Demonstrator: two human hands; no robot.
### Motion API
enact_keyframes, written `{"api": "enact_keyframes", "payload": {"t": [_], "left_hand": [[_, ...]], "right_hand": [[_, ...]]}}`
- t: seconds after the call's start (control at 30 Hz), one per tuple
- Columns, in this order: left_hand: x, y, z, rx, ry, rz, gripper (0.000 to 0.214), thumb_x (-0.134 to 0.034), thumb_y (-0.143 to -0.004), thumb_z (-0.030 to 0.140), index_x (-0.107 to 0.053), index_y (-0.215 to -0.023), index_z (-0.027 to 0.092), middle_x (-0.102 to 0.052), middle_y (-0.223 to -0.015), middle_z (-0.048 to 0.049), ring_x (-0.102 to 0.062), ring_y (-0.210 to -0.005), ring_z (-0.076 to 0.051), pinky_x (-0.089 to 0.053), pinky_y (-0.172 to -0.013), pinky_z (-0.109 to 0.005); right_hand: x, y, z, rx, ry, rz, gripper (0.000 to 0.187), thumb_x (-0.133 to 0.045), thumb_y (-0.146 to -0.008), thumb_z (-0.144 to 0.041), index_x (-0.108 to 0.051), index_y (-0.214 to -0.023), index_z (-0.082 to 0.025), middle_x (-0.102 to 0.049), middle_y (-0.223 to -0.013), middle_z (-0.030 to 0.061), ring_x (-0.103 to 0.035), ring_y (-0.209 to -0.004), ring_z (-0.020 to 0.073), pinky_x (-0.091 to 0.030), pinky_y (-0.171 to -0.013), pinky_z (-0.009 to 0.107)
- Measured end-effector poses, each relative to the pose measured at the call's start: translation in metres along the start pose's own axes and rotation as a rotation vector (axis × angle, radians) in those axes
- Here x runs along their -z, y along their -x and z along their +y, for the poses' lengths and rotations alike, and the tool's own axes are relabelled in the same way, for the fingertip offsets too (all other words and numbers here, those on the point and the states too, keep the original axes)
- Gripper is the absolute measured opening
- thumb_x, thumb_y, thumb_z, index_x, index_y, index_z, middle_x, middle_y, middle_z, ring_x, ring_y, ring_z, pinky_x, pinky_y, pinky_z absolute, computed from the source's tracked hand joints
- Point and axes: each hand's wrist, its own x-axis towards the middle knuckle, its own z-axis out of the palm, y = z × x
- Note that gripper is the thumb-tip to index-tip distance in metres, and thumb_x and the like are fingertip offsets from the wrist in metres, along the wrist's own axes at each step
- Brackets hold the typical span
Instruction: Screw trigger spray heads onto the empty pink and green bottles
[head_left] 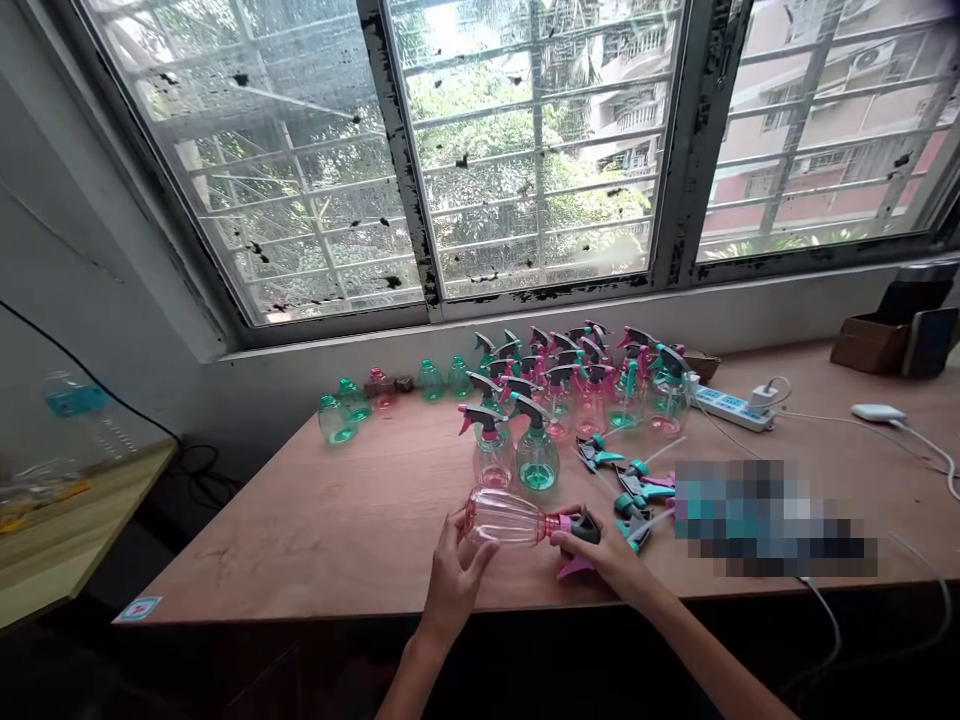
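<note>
A clear pink spray bottle [504,517] lies sideways in my two hands, just above the front part of the table. My left hand [456,565] is wrapped round its body. At the neck, my right hand [604,550] grips the grey and pink spray head [583,527], which sits against the bottle's mouth. Whether the head is fully screwed on cannot be made out. Behind the bottle stand a pink spray bottle [493,462] and a green spray bottle [537,460], both with heads on. Several loose spray heads [634,480] lie right of them.
Several assembled spray bottles [589,385] crowd the back by the window. Headless green and pink bottles [352,400] stand at the back left. A power strip [733,408] with cables, a white device [877,412] and a cardboard box [870,343] are at right. A blurred patch hides part of the table.
</note>
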Motion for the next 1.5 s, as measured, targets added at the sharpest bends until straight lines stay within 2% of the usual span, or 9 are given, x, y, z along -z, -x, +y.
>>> {"api": "enact_keyframes", "payload": {"t": [0.07,0.23,0.37,0.5,0.9,1.13,1.3,1.43,1.5], "left_hand": [[0.0,0.0,0.0,0.001,-0.004,0.001,0.045,-0.061,-0.096,0.042,-0.052,-0.137,0.026,-0.059,-0.143,-0.0094,-0.055,-0.136,-0.028,-0.045,-0.113,-0.044],[0.0,-0.003,-0.002,-0.021,-0.056,0.018,0.049,-0.069,-0.091,0.038,-0.054,-0.137,0.031,-0.056,-0.144,-0.0057,-0.048,-0.14,-0.028,-0.035,-0.12,-0.046],[0.0,-0.003,0.001,-0.01,-0.059,0.008,0.05,-0.075,-0.085,0.038,-0.057,-0.13,0.028,-0.064,-0.134,-0.0067,-0.057,-0.131,-0.029,-0.042,-0.114,-0.046],[-0.001,-0.002,0.006,0.007,-0.043,-0.014,0.038,-0.07,-0.09,0.041,-0.059,-0.122,0.024,-0.066,-0.13,-0.0088,-0.062,-0.126,-0.028,-0.049,-0.108,-0.044],[-0.002,-0.001,0.01,-0.02,-0.045,-0.04,0.043,-0.073,-0.088,0.038,-0.056,-0.125,0.027,-0.059,-0.14,-0.0089,-0.055,-0.134,-0.03,-0.042,-0.115,-0.049],[-0.002,0.001,0.003,-0.001,-0.033,-0.015,0.028,-0.058,-0.097,0.039,-0.059,-0.121,0.024,-0.056,-0.142,-0.0112,-0.059,-0.13,-0.028,-0.05,-0.108,-0.046],[-0.001,-0.003,-0.003,-0.046,-0.082,0.036,0.037,-0.065,-0.093,0.037,-0.059,-0.128,0.028,-0.057,-0.141,-0.0078,-0.048,-0.14,-0.03,-0.036,-0.119,-0.051],[0.0,-0.003,0.001,-0.056,-0.087,0.017,0.047,-0.076,-0.084,0.039,-0.06,-0.127,0.028,-0.063,-0.134,-0.0067,-0.057,-0.132,-0.03,-0.043,-0.114,-0.048],[0.001,-0.002,0.003,-0.051,-0.083,0.012,0.046,-0.076,-0.084,0.04,-0.061,-0.126,0.027,-0.064,-0.134,-0.0071,-0.057,-0.131,-0.03,-0.044,-0.112,-0.047]], "right_hand": [[0.0,0.0,-0.001,-0.001,0.008,0.001,0.045,-0.088,-0.069,-0.047,-0.066,-0.095,-0.018,-0.069,-0.06,-0.0033,-0.062,-0.054,0.0164,-0.047,-0.054,0.027],[-0.001,0.0,-0.005,0.017,-0.007,0.032,0.044,-0.084,-0.072,-0.053,-0.065,-0.093,-0.019,-0.071,-0.066,-0.002,-0.063,-0.055,0.0163,-0.049,-0.056,0.027],[-0.001,-0.001,-0.008,0.03,-0.007,0.026,0.045,-0.086,-0.071,-0.053,-0.065,-0.092,-0.019,-0.07,-0.064,-0.0014,-0.062,-0.055,0.0169,-0.05,-0.055,0.028],[-0.001,0.0,-0.008,0.04,-0.001,0.034,0.045,-0.085,-0.071,-0.053,-0.065,-0.091,-0.018,-0.07,-0.061,-0.0015,-0.062,-0.054,0.017,-0.049,-0.055,0.028],[-0.003,0.0,-0.009,0.065,0.003,0.061,0.05,-0.084,-0.071,-0.058,-0.065,-0.095,-0.019,-0.07,-0.062,-0.0009,-0.064,-0.055,0.0185,-0.052,-0.056,0.03],[-0.003,-0.001,-0.003,0.055,0.025,0.064,0.05,-0.084,-0.069,-0.058,-0.066,-0.094,-0.019,-0.069,-0.06,-0.0022,-0.062,-0.052,0.0176,-0.049,-0.053,0.029],[-0.002,-0.001,-0.004,0.059,0.028,0.042,0.046,-0.082,-0.073,-0.057,-0.065,-0.095,-0.02,-0.072,-0.071,-0.0003,-0.064,-0.056,0.0176,-0.051,-0.057,0.03],[-0.001,0.0,-0.002,0.048,0.056,0.011,0.042,-0.083,-0.076,-0.049,-0.065,-0.099,-0.019,-0.069,-0.066,-0.0025,-0.064,-0.058,0.0172,-0.051,-0.058,0.028],[0.0,0.001,-0.001,0.041,0.073,-0.001,0.042,-0.085,-0.074,-0.047,-0.066,-0.099,-0.019,-0.068,-0.065,-0.0035,-0.064,-0.057,0.017,-0.05,-0.057,0.028]]}}
